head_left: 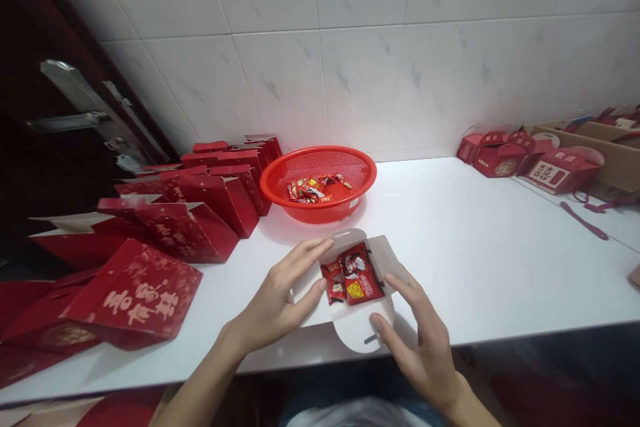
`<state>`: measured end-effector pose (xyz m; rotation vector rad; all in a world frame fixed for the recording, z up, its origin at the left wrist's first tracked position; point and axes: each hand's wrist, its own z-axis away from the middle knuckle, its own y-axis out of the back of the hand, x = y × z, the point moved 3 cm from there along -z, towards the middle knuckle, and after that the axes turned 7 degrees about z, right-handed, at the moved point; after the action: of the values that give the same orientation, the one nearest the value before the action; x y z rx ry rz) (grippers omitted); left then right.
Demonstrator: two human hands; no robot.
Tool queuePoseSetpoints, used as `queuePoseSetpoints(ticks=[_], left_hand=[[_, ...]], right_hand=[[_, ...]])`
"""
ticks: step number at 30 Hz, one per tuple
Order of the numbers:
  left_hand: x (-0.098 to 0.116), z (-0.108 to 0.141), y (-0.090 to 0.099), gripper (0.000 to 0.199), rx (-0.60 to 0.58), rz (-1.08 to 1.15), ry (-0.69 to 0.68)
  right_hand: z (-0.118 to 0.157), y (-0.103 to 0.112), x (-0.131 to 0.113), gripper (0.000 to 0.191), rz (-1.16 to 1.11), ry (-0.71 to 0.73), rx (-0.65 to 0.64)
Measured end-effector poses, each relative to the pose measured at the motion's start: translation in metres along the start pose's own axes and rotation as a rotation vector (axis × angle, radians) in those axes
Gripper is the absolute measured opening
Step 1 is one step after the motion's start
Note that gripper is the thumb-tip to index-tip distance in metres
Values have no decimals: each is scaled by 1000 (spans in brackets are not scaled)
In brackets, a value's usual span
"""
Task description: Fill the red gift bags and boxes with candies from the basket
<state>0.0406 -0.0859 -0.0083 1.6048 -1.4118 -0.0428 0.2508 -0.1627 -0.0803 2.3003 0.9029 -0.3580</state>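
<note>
An unfolded gift box [357,333] with a white inside lies at the table's front edge, its flaps spread. Inside are red candy packets [361,273] with yellow print and cartoon figures. My left hand [285,293] holds the box's left side, thumb and fingers apart around the left flap. On the other side, my right hand [420,330] has its thumb on the front flap and its fingers at the right flap, holding the box there. Just behind the box stands a red plastic basket [320,213] with several wrapped sweets [315,190] at the bottom.
Rows of red paper boxes [200,227] with open tops fill the left side, near a door handle [70,121]. Closed red gift boxes [560,170] stand at the far right before a cardboard carton [617,173]. A dark red ribbon [584,221] lies nearby. A tiled wall [360,87] borders the white table [480,247].
</note>
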Motion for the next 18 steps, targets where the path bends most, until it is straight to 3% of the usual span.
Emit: queuePoseSetpoints(ticks=[8, 14, 16, 18], left_hand=[[-9, -3, 3, 44, -37, -20, 75], [3, -19, 16, 27, 34, -154, -68], [12, -31, 17, 22, -106, -164, -100], [22, -45, 12, 21, -376, -174, -75]], right_hand=[[-12, -3, -2, 52, -32, -29, 1], [-17, -7, -6, 54, -7, -20, 13], [-18, -8, -8, 54, -1, -25, 15], [-19, -11, -10, 54, -7, -26, 11]])
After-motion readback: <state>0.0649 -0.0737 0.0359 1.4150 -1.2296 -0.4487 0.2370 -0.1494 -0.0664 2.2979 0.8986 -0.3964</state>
